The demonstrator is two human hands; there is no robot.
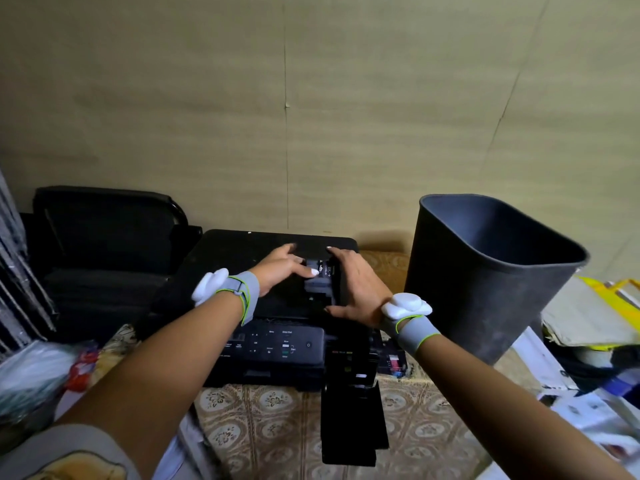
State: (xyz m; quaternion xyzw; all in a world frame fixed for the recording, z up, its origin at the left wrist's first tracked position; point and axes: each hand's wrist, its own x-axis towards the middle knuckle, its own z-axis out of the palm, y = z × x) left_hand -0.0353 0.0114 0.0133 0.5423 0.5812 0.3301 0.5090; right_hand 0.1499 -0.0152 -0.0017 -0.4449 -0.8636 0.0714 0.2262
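Both hands are working on top of the printer (239, 258). The left hand (282, 268) is lying nearly flat, fingers spread, its thumb pressing the cartridge (316, 271). The right hand (353, 289) is gripping that cartridge between forefinger and thumb. The cartridge is sitting toward the printer's 12 o'clock end, beyond the control panel (277, 344). It is looking only part seated, so pushing it home and closing the front flap (349, 420) are likely remaining. Its long axis is running roughly 12 to 6 o'clock, label facing up.

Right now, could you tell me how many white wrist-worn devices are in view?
2: the left-wrist device and the right-wrist device, both above the black printer; none appears hidden.
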